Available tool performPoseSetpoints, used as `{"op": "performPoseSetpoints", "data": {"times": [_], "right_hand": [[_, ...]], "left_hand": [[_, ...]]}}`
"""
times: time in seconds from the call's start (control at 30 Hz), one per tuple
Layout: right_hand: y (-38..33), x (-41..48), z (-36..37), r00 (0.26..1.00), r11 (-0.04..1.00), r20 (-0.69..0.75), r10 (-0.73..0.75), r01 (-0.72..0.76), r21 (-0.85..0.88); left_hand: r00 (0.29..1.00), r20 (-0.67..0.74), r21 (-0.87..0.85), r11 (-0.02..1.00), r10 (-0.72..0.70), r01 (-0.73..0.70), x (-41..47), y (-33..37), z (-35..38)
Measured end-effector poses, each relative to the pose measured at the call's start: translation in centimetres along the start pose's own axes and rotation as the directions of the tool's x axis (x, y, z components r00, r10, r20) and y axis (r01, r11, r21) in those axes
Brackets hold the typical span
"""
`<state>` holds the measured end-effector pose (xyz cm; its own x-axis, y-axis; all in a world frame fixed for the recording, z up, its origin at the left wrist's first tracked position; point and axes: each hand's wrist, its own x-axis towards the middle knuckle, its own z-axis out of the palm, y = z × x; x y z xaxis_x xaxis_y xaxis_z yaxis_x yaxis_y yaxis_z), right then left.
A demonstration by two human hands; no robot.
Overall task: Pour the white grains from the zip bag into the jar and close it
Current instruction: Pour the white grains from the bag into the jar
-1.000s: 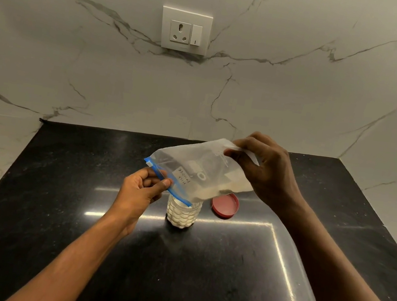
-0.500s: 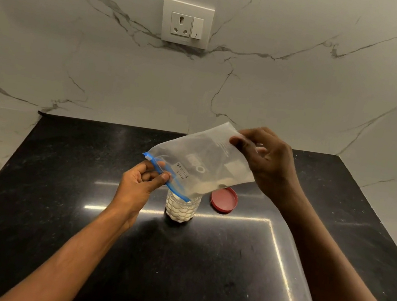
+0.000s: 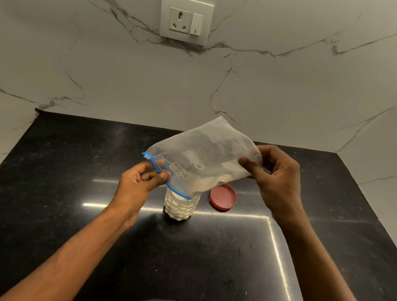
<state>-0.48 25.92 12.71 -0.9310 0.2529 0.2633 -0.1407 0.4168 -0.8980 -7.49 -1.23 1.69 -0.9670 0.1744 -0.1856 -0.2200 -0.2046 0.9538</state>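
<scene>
Black worktop (image 3: 57,207), left hand (image 3: 136,186) pinching blue mouth of zip bag (image 3: 204,156) over jar (image 3: 179,207), right hand (image 3: 278,182) pinching upper corner, lifted higher than before, red lid (image 3: 223,196) beside jar

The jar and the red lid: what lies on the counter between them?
Nothing: in the head view a short stretch of bare black counter separates the jar from the red lid; they stand apart.

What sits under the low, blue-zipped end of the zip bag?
A clear jar holding white grains; the zip bag hides its mouth and any stream.
</scene>
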Motion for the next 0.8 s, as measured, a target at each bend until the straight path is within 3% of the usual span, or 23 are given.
{"op": "performPoseSetpoints", "data": {"times": [0.17, 0.3, 0.47, 0.63, 0.8], "right_hand": [[0.1, -0.3, 0.5, 1.0, 1.0, 0.011, -0.013, 0.013, 0.008], [0.5, -0.3, -0.1, 0.997, 0.998, -0.066, -0.039, 0.036, -0.043], [0.5, -0.2, 0.0, 0.99, 0.995, 0.131, 0.049, -0.036, -0.095], [0.1, -0.3, 0.9, 0.999, 0.997, 0.004, -0.05, 0.05, -0.058], [-0.3, 0.0, 1.5, 0.996, 0.995, 0.066, -0.064, 0.069, -0.077]], "left_hand": [[1.0, -0.015, -0.012, 1.0, 0.011, -0.011, -0.1, -0.2, -0.1], [1.0, -0.016, 0.0, 1.0, 0.007, -0.007, -0.2, 0.0, 0.0], [1.0, -0.021, -0.007, 1.0, -0.003, 0.003, -0.3, 0.2, 0.1], [1.0, 0.001, -0.002, 1.0, 0.013, -0.013, -0.5, 0.2, 0.2], [1.0, -0.002, -0.021, 1.0, 0.012, -0.012, -0.6, 0.3, -0.1]]}}
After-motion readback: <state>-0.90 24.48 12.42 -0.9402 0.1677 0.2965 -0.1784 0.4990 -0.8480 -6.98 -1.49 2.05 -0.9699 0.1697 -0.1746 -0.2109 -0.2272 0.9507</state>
